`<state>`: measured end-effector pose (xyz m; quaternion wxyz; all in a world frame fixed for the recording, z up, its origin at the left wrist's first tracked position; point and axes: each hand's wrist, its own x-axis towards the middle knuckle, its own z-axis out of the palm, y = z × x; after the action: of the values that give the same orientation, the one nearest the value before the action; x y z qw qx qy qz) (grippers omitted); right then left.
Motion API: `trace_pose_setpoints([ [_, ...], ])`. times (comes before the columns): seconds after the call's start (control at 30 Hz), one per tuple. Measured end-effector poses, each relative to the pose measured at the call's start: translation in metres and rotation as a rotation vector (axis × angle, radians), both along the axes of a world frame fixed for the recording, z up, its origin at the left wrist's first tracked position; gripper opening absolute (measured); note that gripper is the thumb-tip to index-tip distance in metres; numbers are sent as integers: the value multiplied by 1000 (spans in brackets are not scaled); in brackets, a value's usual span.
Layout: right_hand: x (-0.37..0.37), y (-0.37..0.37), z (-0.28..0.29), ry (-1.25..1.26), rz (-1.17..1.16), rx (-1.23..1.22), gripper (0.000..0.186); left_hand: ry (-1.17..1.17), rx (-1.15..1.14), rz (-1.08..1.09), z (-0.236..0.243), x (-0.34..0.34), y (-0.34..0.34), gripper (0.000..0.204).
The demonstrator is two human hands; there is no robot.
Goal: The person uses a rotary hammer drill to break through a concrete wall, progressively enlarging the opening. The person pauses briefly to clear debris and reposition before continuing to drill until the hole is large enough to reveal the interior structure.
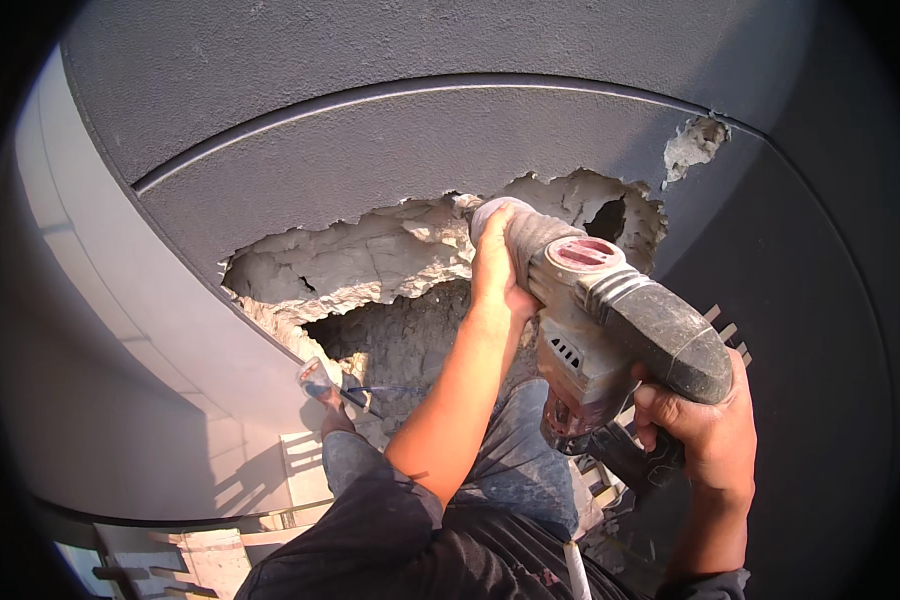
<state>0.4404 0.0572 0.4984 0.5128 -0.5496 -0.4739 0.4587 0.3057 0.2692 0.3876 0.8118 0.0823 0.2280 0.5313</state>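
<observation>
Two grips, both closed: my left hand (498, 265) wraps the front collar of a dusty power drill (635, 310), my right hand (702, 430) its rear handle. The drill points away from me, nose at the ragged edge of a broken cavity (355, 255); I cannot tell tip contact. The cavity lies open leftward. Grey textured wall (390, 150) above, curved groove (420, 84) across it; pale panel (140, 330) at left, partly sunlit.
</observation>
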Motion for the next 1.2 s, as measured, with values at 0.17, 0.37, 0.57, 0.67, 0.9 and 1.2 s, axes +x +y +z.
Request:
trace_pose_setpoints([
  [0.17,-3,-16,-43,-41,58,-34,23,-41,122,35,-52,-7,4,53],
  [0.37,-6,-32,-132,-105,101,153,21,69,111,33,-84,-19,-12,44],
  [0.57,-11,-76,-238,-88,35,98,24,177,10,-26,-141,-27,-43,41],
  [0.67,-4,-96,-247,-44,66,63,23,196,-35,-99,-149,-28,-60,38],
  [0.9,11,-119,-202,126,8,-92,26,215,-68,-87,-139,11,-87,43],
  [1.2,1,-69,-170,207,-95,-53,9,222,-46,-103,-114,11,-29,37],
])
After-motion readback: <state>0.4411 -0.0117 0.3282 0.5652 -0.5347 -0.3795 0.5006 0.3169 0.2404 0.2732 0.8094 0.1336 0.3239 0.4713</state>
